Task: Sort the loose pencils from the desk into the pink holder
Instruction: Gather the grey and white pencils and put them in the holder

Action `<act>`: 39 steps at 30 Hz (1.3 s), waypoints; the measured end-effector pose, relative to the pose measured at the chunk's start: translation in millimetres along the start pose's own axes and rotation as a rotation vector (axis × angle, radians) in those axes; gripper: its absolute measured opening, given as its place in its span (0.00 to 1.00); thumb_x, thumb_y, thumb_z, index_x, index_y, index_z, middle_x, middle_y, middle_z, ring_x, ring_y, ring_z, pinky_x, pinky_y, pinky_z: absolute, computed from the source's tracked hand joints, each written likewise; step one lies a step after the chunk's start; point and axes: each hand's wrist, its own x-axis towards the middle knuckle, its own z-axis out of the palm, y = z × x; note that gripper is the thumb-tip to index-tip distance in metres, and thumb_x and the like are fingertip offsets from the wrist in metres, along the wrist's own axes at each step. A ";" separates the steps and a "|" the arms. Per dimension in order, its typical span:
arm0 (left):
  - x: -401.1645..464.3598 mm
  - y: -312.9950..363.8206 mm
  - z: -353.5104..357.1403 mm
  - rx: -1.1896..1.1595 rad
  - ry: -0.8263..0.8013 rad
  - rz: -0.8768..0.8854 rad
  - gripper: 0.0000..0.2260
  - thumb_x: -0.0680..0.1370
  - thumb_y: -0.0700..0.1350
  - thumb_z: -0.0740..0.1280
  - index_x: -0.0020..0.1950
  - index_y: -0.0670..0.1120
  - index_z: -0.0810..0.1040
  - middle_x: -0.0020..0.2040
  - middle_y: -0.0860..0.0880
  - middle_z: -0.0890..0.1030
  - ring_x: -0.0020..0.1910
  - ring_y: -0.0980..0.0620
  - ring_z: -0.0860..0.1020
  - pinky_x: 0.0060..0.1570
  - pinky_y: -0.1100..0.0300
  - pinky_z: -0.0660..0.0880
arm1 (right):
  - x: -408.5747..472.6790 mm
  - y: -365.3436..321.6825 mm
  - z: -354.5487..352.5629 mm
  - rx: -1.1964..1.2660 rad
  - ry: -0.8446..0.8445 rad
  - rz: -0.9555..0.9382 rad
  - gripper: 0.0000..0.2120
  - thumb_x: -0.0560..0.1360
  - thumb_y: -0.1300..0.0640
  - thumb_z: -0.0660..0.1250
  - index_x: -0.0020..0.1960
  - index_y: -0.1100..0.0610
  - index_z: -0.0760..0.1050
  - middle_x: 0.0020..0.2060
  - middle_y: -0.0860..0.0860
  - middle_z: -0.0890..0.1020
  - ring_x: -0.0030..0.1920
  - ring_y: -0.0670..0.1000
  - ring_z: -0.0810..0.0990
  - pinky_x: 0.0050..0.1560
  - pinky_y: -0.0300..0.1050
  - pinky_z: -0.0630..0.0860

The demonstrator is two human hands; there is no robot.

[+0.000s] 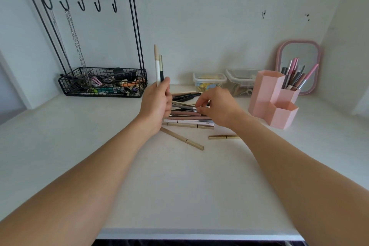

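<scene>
Head view: the left hand (157,104) grips two slim pencils (159,68) upright, fingers curled round their lower ends; one is beige and white, the other dark. The right hand (216,107) reaches into the pile (187,115) of loose pencils on the smooth white table (179,185), its fingers pinching a thin one near its tip. The pile mixes square gold sticks with round black and dusty-pink ones; any print on them is too small to read. The pink holder (267,94), matte plastic with three hexagonal cells, stands just right of the pile; its rear cell holds several pens. A black wire rack (103,84) sits back left, its contents jumbled and hard to make out.
</scene>
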 end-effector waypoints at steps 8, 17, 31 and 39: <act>-0.6 -1.3 -1.5 0.037 0.017 -0.033 0.18 0.83 0.50 0.63 0.35 0.51 0.63 0.27 0.51 0.61 0.25 0.53 0.55 0.22 0.62 0.52 | 3.5 4.2 2.1 -0.062 -0.006 0.038 0.01 0.73 0.60 0.74 0.44 0.55 0.84 0.39 0.49 0.83 0.41 0.48 0.80 0.43 0.40 0.73; -2.6 2.4 -0.6 0.020 0.084 -0.006 0.16 0.82 0.50 0.65 0.36 0.49 0.66 0.25 0.54 0.62 0.23 0.55 0.57 0.21 0.62 0.54 | 5.6 -3.9 -8.5 0.230 0.045 0.165 0.04 0.77 0.58 0.70 0.46 0.58 0.82 0.34 0.49 0.79 0.35 0.46 0.74 0.34 0.34 0.70; -5.5 -3.0 8.9 0.104 0.032 0.077 0.11 0.73 0.53 0.77 0.39 0.52 0.77 0.29 0.56 0.77 0.33 0.52 0.75 0.36 0.57 0.71 | -16.7 -43.4 10.8 1.054 -0.337 0.133 0.05 0.80 0.64 0.64 0.48 0.64 0.77 0.36 0.54 0.80 0.36 0.49 0.81 0.43 0.40 0.83; -4.9 -5.5 8.0 0.198 -0.028 0.091 0.16 0.84 0.53 0.62 0.39 0.47 0.68 0.29 0.52 0.70 0.26 0.55 0.69 0.26 0.61 0.65 | -13.9 -40.4 8.5 0.808 -0.208 0.174 0.03 0.76 0.61 0.71 0.46 0.62 0.80 0.37 0.54 0.83 0.34 0.46 0.81 0.37 0.38 0.81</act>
